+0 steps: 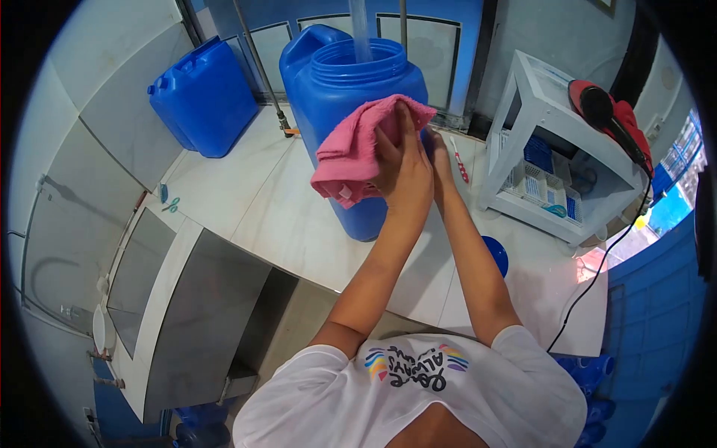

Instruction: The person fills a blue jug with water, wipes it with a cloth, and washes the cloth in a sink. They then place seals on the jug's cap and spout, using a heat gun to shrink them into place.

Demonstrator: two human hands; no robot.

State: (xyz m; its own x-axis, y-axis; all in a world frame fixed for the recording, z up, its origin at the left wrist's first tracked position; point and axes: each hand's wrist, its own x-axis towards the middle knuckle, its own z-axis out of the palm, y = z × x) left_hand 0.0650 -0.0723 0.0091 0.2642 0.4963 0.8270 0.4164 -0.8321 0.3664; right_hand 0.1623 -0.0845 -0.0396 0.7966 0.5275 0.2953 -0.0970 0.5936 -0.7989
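A large blue jug (340,97) stands upright on the white counter, its round mouth uncapped. Something clear and column-like (361,30), a water stream or a tube, comes down into that mouth. My left hand (403,168) grips a pink cloth (351,153) and presses it to the near side of the jug. Close beside it, my right hand (441,153) is at the jug's right side. Its fingers are mostly hidden, so I cannot make out their grip.
Another blue jug (205,101) stands at the back left. A white shelf (549,112) with small baskets is on the right, a heat gun or hair dryer (597,104) on top. A red-and-white brush (459,160), a blue round object (495,255) and scissors (172,205) lie on the counter.
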